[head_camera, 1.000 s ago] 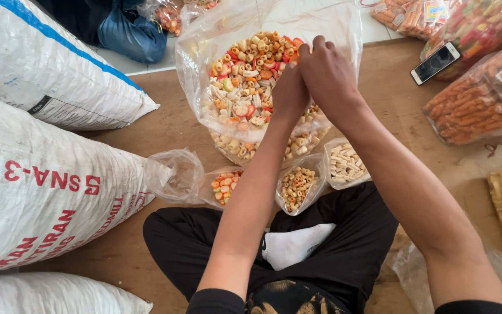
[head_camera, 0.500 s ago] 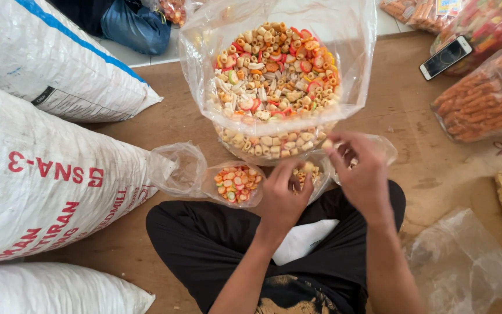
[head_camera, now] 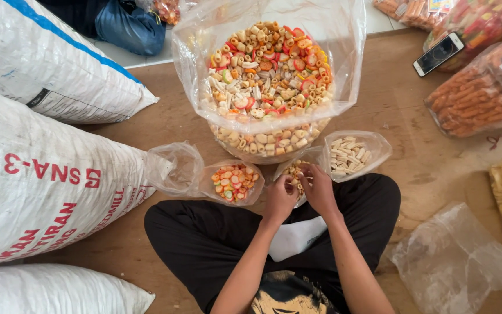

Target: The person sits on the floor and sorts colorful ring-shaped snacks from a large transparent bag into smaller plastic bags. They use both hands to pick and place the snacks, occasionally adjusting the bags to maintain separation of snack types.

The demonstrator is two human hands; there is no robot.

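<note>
Left hand (head_camera: 280, 197): it sits at the near edge of the small middle bag (head_camera: 295, 174), touching it. The fingers are curled close together on the bag's rim.
Right hand (head_camera: 319, 187): just beside the left hand, on the same bag. Its fingers are bent down over the open top; I cannot tell if they pinch any snacks.
Small middle bag: clear plastic with ring-shaped snacks, on the floor right in front of the person's crossed legs, under both sets of fingers.
Bag of colourful pieces (head_camera: 233, 181): just to the left of the hands, not touched.
Bag of pale sticks (head_camera: 351, 154): just to the right of the hands, not touched.
Big bag of mixed snacks (head_camera: 269, 70): open, behind the three small bags.
Phone (head_camera: 438, 53): far off to the right on the wooden floor (head_camera: 175, 125).
White sacks (head_camera: 42, 174): lying on the left.
</note>
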